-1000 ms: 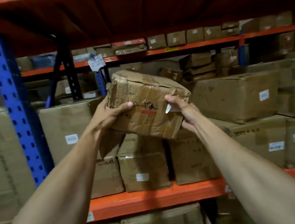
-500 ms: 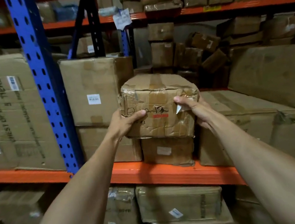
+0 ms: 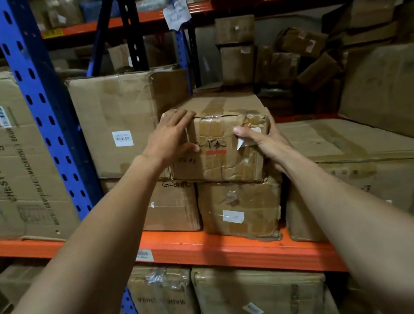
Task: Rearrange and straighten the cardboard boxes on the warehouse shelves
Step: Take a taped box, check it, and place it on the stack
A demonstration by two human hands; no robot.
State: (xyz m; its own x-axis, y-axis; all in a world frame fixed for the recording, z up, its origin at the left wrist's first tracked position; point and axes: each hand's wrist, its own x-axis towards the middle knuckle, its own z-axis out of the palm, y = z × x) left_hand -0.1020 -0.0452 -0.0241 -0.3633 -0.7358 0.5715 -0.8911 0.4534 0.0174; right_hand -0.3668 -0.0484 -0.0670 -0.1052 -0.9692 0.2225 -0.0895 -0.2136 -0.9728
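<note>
Battered tape-wrapped brown cardboard box [image 3: 221, 144] sits on a lower taped box [image 3: 240, 210], long axis running back into the orange shelf [image 3: 213, 249]. Left hand [image 3: 171, 138] and right hand [image 3: 262, 138] clasp its front corners.

Dim warm light, wide-angle edge distortion

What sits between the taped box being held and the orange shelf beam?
In the head view, one crumpled brown cardboard box with a white label lies between the taped, handwritten-on cardboard box and the orange shelf beam, carrying the taped one.
</note>
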